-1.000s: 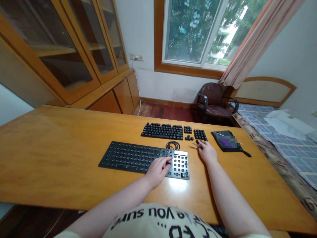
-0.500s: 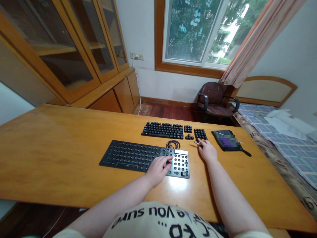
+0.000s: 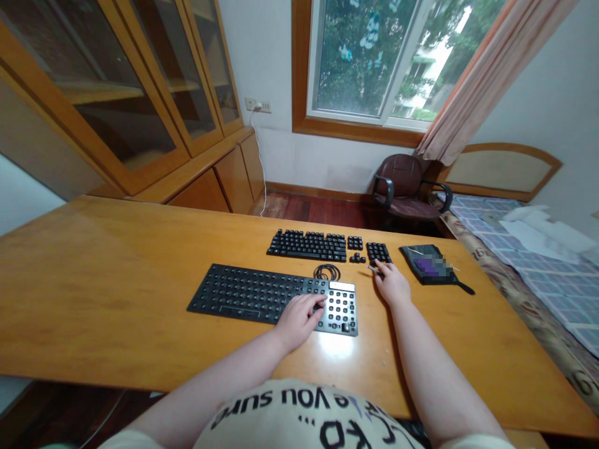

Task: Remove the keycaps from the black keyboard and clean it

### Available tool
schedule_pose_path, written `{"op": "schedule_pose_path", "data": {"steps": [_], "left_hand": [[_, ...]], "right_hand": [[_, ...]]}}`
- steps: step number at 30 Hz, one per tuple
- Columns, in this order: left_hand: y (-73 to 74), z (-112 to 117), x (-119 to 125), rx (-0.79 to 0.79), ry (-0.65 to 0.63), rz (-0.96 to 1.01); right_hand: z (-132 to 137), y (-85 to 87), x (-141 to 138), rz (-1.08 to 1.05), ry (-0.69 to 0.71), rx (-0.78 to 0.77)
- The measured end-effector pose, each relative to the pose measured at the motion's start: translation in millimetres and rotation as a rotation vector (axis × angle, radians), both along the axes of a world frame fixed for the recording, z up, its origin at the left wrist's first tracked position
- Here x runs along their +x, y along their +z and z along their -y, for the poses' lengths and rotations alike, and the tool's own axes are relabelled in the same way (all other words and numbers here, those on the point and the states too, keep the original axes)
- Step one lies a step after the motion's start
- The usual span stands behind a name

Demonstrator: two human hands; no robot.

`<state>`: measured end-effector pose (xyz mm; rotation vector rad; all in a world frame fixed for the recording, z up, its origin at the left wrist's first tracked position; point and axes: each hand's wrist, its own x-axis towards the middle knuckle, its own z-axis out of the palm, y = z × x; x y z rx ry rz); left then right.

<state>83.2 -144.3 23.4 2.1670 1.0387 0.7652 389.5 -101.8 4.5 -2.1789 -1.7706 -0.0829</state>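
My keyboard (image 3: pixel 253 290) is blk w/ a silvery strip (image 3: pixel 342 286); the keycaps (image 3: pixel 306 246) & coiled cable (image 3: pixel 327 272) are blk too. Thin tool (image 3: pixel 371 268) I'm holding looks silvery. My counter (image 3: pixel 116 268) is orange-brn w/ faint grain, my shirt (image 3: pixel 281 418) cream w/ blk lettering. Pouch (image 3: pixel 423 267): blk w/ purple patch. Curtain (image 3: pixel 486 81): pink. Chair (image 3: pixel 400 174): dk maroon, blk arms. Bedsheet (image 3: pixel 538 268): bluish check.

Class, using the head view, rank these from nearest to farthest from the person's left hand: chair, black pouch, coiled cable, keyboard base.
1. The keyboard base: directly under the left hand.
2. The coiled cable: just past the base's far edge.
3. The black pouch: right side of the desk.
4. The chair: beyond the desk.
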Motion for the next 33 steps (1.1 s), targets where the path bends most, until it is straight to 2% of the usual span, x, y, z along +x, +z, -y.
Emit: {"op": "schedule_pose_path", "data": {"steps": [5, 7, 9, 11, 15, 19, 23, 29, 33], "left_hand": [[5.6, 11, 1, 0.152, -0.03, -0.093], [9.4, 15, 2, 0.21, -0.063, -0.182], [12.8, 17, 6, 0.24, -0.095, -0.251], [14.7, 15, 12, 0.245, -0.136, -0.27], [11.8, 11, 33, 0.201, -0.186, -0.23], [2.4, 10, 46, 0.151, -0.158, -0.234], [-4.1, 8, 46, 0.166, -0.166, -0.239], [-4.7, 8, 44, 0.171, -0.156, -0.219], [-4.1, 9, 45, 0.171, -0.154, -0.194]], "right_hand": [[23, 27.3, -20, -0.315, 0.179, 0.331], [40, 37.6, -35, -0.454, 0.254, 0.389], [58, 41.2, -50, -0.578, 0.345, 0.332], [74, 37.1, -64, -0.699, 0.407, 0.288], [89, 20.1, -81, -0.823, 0.359, 0.301], [90, 15.3, -86, -0.772, 0.416, 0.23], [86, 18.5, -86, -0.75, 0.508, 0.15], [83, 16.7, -81, -0.791, 0.668, 0.043], [83, 21.7, -74, -0.866, 0.789, -0.015]]}}
